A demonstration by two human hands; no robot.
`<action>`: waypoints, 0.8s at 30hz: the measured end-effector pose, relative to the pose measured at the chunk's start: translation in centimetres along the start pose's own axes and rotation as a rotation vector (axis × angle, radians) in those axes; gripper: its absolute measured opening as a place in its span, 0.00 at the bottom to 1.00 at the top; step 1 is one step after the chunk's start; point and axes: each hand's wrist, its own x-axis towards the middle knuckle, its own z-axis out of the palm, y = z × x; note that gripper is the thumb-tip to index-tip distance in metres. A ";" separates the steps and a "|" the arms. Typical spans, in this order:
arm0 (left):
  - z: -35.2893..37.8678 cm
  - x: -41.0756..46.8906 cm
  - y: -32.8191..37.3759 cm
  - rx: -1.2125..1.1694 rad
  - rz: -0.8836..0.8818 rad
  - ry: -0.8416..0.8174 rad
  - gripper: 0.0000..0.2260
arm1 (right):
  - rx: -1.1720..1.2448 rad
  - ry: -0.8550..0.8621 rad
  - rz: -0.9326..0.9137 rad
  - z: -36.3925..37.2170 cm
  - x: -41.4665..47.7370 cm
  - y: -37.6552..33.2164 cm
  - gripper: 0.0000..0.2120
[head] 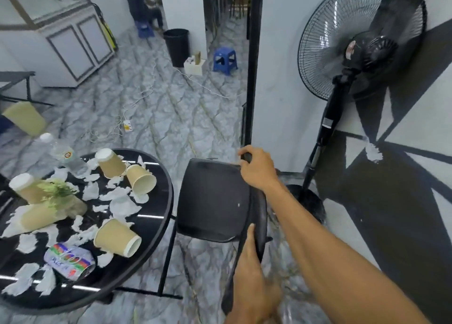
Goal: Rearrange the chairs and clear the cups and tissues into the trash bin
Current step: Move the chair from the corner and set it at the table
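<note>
Head view. We see both hands on the black chair [212, 201], which stands just beside the round black table [156, 225]. The right hand [259, 169] curls its fingers over the far end of the chair's back. The left hand [252, 270] grips the near end, thumb pressed on the inner face. On the table lie paper cups [117, 238] — several tipped on their sides — among torn tissues [123, 205], a can [69, 261] and a water bottle [64, 156]. The trash bin [177, 47] stands well apart on the marbled floor, beyond a trailing white cable. A standing fan [354, 49] occupies the right — close to the wall.
</note>
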 end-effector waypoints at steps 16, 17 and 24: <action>-3.4 27.3 10.1 0.748 0.305 0.123 0.12 | -0.596 -0.053 -0.457 -11.1 11.2 13.4 0.40; -3.3 27.9 10.3 0.819 0.327 0.118 0.11 | -0.623 -0.072 -0.466 -11.7 12.3 14.3 0.41; -5.1 31.2 10.0 0.829 0.295 0.245 0.10 | -0.690 0.008 -0.504 -10.7 18.5 13.1 0.37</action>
